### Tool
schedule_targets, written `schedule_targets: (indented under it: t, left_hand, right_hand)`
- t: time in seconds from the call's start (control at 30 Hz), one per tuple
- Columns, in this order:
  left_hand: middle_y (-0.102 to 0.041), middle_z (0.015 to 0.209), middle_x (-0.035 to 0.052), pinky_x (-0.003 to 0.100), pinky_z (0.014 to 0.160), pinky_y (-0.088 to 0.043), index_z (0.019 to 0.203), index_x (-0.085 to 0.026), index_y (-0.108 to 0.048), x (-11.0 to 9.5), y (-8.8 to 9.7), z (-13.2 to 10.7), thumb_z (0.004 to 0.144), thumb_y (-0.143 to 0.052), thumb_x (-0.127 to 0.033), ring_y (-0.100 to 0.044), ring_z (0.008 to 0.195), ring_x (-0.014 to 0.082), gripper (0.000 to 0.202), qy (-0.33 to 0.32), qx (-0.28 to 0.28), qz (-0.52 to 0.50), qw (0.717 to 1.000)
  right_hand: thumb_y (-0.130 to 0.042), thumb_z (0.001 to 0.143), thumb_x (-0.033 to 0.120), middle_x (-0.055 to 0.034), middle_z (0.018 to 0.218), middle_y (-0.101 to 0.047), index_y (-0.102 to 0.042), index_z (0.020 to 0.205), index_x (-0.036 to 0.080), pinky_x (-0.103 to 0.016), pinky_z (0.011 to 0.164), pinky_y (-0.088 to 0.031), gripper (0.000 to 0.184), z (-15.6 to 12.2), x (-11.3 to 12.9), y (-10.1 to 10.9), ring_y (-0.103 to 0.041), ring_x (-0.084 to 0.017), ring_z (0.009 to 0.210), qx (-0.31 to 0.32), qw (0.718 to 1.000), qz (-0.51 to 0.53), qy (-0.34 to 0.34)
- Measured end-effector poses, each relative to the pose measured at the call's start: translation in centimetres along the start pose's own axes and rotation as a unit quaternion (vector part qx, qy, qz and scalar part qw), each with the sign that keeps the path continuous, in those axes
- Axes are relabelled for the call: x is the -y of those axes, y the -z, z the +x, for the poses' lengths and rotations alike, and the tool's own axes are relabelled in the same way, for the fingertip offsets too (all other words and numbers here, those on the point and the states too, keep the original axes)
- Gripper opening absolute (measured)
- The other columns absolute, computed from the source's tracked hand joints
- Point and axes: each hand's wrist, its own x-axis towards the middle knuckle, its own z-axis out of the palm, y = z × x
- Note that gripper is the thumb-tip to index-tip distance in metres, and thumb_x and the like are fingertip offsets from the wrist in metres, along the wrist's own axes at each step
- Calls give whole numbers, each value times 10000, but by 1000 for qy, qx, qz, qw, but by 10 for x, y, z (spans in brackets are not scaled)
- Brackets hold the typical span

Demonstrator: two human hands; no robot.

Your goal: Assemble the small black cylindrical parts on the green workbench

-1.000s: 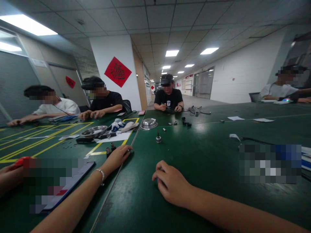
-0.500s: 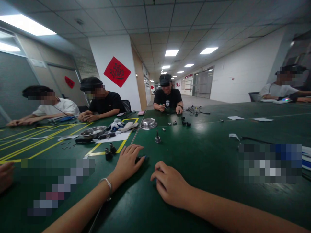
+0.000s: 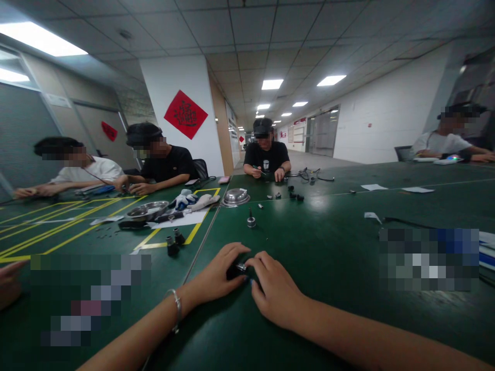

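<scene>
My left hand (image 3: 216, 270) is curled around a small black part with a shiny silver end (image 3: 241, 267), low over the table. Most of that part is hidden by my fingers. My right hand (image 3: 274, 288) meets it from the other side, its bent fingertips on the silver end. Beyond my left hand, two short black cylinders with silver tops (image 3: 172, 246) stand on the table. Farther ahead, a round silver piece with a dark pointed stem (image 3: 251, 220) stands upright, and a tiny silver piece (image 3: 260, 206) lies behind it.
On the green table (image 3: 328, 247), a metal bowl (image 3: 149, 210), gloves (image 3: 204, 202) and an upturned metal dish (image 3: 236, 197) sit ahead and left. Small black parts (image 3: 297, 197) lie farther off. Several people sit around, and another person's hand (image 3: 11, 283) shows at the left edge.
My left hand has moved right with the black part, and my right hand has closed in, so its fingers now meet the silver end. Before, the hands were apart.
</scene>
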Motion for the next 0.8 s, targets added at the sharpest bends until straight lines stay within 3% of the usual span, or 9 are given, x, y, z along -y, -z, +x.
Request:
schedule_targets:
  t: [0.1,0.23,0.33,0.47,0.53,0.63,0.8]
  left_hand:
    - [-360,1412,124,497,1107,-255,1383,-211,-253,5,3,-3,764,-604,-223,-298,1326,292,712,24,-20,26,999]
    - [-443,1320,118,464,1075,-304,1292,-172,-350,25,7,-6,806,-518,-256,-377,1254,276,521,61,-37,83,994]
    - [-529,1180,91,442,1007,-368,1161,-174,-443,34,6,-5,791,-471,-227,-476,1123,258,375,96,-60,124,986]
    - [-578,920,61,416,857,-434,1015,-175,-480,32,5,-2,840,-422,-290,-556,902,245,217,167,-69,162,970]
    - [-585,862,50,404,813,-435,983,-185,-480,28,5,-1,870,-404,-327,-570,858,243,196,187,-58,162,967]
    - [-610,862,47,400,805,-423,1022,-193,-481,25,7,0,893,-398,-337,-583,867,245,210,191,-50,152,969]
    - [-622,1002,39,408,849,-396,1115,-248,-495,25,9,-1,921,-372,-296,-567,965,240,234,145,-66,177,971]
  right_hand:
    - [-490,829,137,-108,1164,-507,-508,1233,177,-405,883,-401,406,0,-2,-1,-481,-251,1016,9,1000,-24,-12]
    - [-458,870,160,-66,1297,-481,-502,1284,256,-409,927,-366,427,0,-2,-1,-438,-255,1116,33,998,-40,26]
    - [-454,886,175,-58,1274,-511,-520,1256,230,-390,939,-355,380,0,-1,1,-443,-238,1118,35,998,-30,37]
    - [-498,853,156,-76,1133,-566,-543,1180,183,-370,904,-377,331,0,0,1,-481,-223,1041,17,1000,-16,15]
    - [-502,852,155,-84,1164,-546,-523,1223,205,-385,904,-378,375,0,0,1,-471,-235,1059,7,1000,-22,15]
    - [-480,875,165,-75,1259,-513,-507,1276,257,-415,930,-362,412,0,-1,-1,-435,-254,1128,14,998,-34,43]
    - [-463,894,180,-81,1206,-562,-595,1172,207,-409,946,-336,309,0,-1,-1,-441,-247,1125,30,998,-34,45]
